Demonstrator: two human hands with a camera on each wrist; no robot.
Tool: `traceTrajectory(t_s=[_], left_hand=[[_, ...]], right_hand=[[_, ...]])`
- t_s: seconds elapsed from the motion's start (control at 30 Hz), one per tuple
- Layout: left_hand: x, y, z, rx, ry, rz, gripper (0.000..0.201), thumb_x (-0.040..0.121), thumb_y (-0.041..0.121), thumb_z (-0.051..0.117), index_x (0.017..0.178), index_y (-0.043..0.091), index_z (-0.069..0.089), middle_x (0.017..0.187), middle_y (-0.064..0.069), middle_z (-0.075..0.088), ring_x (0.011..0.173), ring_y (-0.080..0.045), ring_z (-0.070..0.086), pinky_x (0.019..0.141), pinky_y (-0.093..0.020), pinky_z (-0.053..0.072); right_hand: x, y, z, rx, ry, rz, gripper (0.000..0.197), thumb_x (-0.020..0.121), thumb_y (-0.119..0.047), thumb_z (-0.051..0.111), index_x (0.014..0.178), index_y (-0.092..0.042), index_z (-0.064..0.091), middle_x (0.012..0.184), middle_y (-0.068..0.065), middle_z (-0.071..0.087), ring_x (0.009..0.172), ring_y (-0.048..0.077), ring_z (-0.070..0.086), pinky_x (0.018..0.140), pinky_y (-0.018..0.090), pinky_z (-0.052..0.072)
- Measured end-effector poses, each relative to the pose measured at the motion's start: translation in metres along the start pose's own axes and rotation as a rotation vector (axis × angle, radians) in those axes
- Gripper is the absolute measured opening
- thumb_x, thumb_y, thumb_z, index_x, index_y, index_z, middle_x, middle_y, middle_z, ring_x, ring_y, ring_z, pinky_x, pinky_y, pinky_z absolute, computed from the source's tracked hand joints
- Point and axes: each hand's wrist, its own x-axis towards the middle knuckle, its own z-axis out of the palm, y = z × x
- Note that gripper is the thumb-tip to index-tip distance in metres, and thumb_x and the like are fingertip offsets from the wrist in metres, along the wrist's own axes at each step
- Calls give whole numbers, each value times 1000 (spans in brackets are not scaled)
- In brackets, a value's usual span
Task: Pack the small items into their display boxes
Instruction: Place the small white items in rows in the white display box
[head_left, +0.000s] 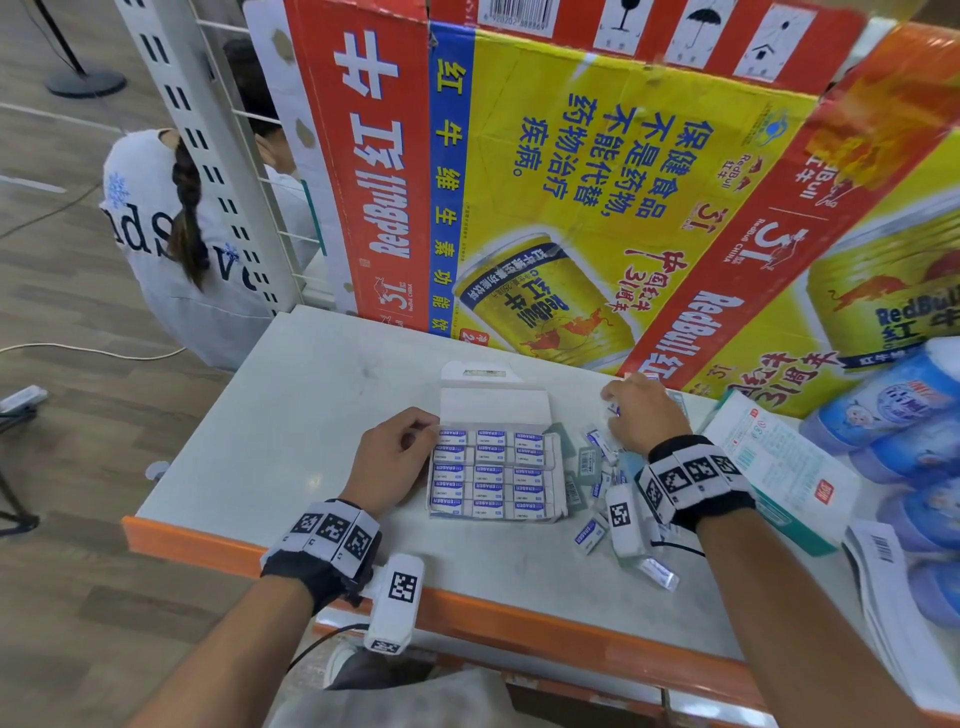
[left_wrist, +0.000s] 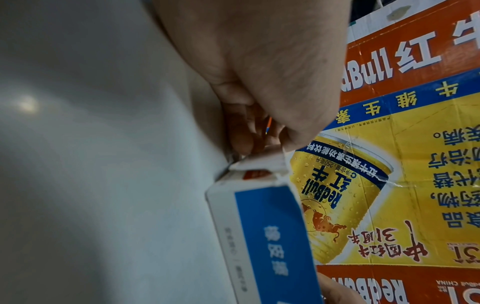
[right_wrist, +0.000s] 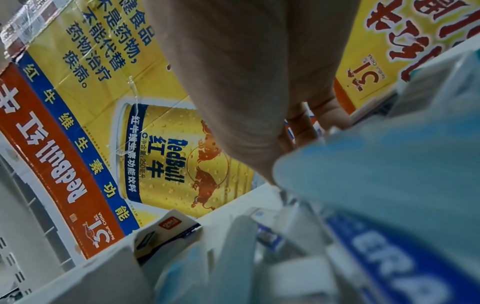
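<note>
An open white display box (head_left: 496, 475) lies mid-table, its lid (head_left: 493, 404) folded back and rows of blue-and-white erasers (head_left: 488, 470) inside. My left hand (head_left: 428, 423) is at the box's far left corner; in the left wrist view its curled fingers (left_wrist: 244, 142) pinch the corner flap of the box (left_wrist: 262, 164). Several loose erasers (head_left: 589, 534) lie to the right of the box. My right hand (head_left: 615, 404) hovers over them at the far end of the pile, fingers (right_wrist: 301, 123) curled round a small white-and-blue eraser (right_wrist: 315, 123) that is mostly hidden.
Red Bull cartons (head_left: 571, 182) stand as a wall along the back of the white table (head_left: 291, 415), which has an orange front edge (head_left: 467, 597). A white-and-green box (head_left: 779, 467), blue packs (head_left: 909, 415) and barcoded leaflets (head_left: 883, 566) crowd the right. A person (head_left: 171, 234) crouches at far left.
</note>
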Motion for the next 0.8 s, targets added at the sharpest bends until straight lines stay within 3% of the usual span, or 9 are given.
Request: traceTrajectory(t_s=[0.07, 0.13, 0.23, 0.33, 0.4, 0.5, 0.6, 0.7, 0.8], left_hand=[[0, 0, 0, 1, 2, 3, 13, 92, 24, 56, 83, 29, 64, 81, 8, 72, 77, -10, 66, 71, -25, 51], [1, -1, 0, 6, 4, 7, 12, 92, 24, 56, 84, 28, 64, 82, 9, 72, 77, -10, 66, 71, -25, 51], [1, -1, 0, 12, 2, 8, 12, 92, 23, 56, 85, 27, 65, 83, 9, 72, 78, -9, 65, 73, -25, 51], [2, -2, 1, 14, 3, 15, 12, 92, 23, 56, 84, 27, 64, 81, 9, 72, 76, -9, 65, 70, -20, 49], [2, -3, 1, 4, 5, 15, 12, 92, 22, 56, 85, 26, 65, 80, 7, 72, 74, -10, 64, 66, -15, 47], [2, -4, 1, 0, 5, 16, 12, 92, 23, 56, 84, 26, 65, 78, 9, 71, 73, -8, 64, 63, -12, 45], [2, -5, 1, 0, 4, 25, 12, 92, 24, 56, 84, 29, 64, 78, 11, 71, 72, -5, 63, 62, -8, 44], [3, -6, 1, 14, 4, 39, 13, 91, 25, 57, 83, 31, 64, 76, 14, 71, 70, -3, 63, 63, -8, 44], [3, -7, 1, 29, 3, 52, 14, 91, 24, 57, 82, 33, 63, 77, 18, 70, 71, -1, 63, 64, -8, 43]], right_hand=[[-1, 1, -1, 34, -7, -26, 34, 86, -8, 53, 119, -16, 57, 124, 12, 47, 116, 30, 45, 96, 40, 43], [-5, 1, -1, 174, -24, -88, 30, 88, -9, 54, 116, -18, 59, 120, 10, 46, 104, 24, 50, 94, 31, 41], [-14, -3, -5, 430, 28, -152, 28, 90, -3, 51, 109, -18, 63, 111, 8, 47, 86, 17, 49, 80, 19, 35], [-25, -8, -14, 625, 109, -168, 24, 85, 1, 58, 98, -18, 66, 100, 4, 53, 84, 19, 52, 76, 20, 37], [-31, -11, -20, 706, 133, -191, 22, 82, -2, 64, 93, -20, 64, 99, -3, 57, 80, 11, 54, 74, 21, 41], [-38, -17, -23, 821, 155, -195, 14, 86, -2, 60, 91, -15, 61, 97, -6, 65, 68, -1, 57, 65, 14, 45], [-43, -22, -24, 907, 155, -197, 14, 90, -1, 53, 91, -12, 62, 80, 3, 71, 60, 6, 63, 52, 9, 43], [-49, -30, -24, 925, 134, -193, 11, 88, -4, 58, 91, -14, 63, 76, 0, 72, 64, 14, 65, 55, 19, 49], [-54, -39, -21, 792, 180, -247, 10, 84, -12, 65, 87, -21, 66, 83, -5, 67, 66, 2, 56, 64, 18, 48]])
